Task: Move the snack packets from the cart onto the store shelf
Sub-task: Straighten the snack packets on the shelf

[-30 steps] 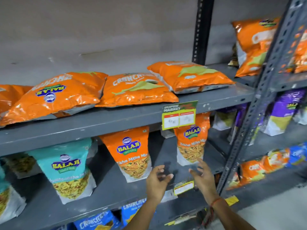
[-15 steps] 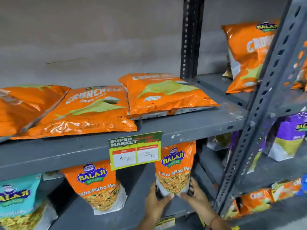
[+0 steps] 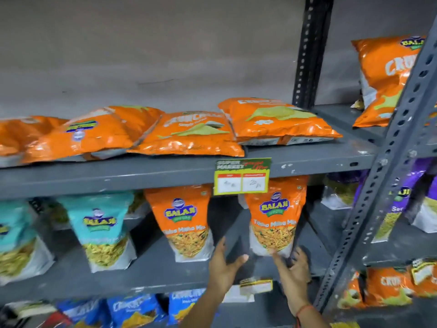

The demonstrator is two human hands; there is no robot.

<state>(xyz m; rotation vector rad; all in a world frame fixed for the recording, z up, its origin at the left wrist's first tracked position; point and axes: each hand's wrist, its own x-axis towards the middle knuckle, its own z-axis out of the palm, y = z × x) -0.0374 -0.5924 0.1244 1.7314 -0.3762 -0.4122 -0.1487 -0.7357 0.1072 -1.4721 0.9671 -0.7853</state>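
Observation:
An orange Balaji Tikha Mitha Mix pouch (image 3: 275,221) stands upright on the middle shelf (image 3: 151,271), under a price tag. My right hand (image 3: 295,268) grips its lower right corner, thumb across the front and fingers behind. My left hand (image 3: 223,266) hovers just left of the pouch, fingers spread and holding nothing. A second orange pouch (image 3: 183,221) stands to the left, with a teal pouch (image 3: 104,228) beyond it. The cart is out of view.
Orange Crunchex bags (image 3: 189,133) lie flat on the upper shelf (image 3: 142,171). A slotted grey upright (image 3: 387,176) rises close to my right hand. Purple pouches (image 3: 402,204) fill the bay beyond it. Blue bags (image 3: 134,311) sit on the shelf below.
My left hand has come off the pouch's base and moved left, fingers spread. My right hand stays on the pouch's lower right. The view has swung left and drawn back a little.

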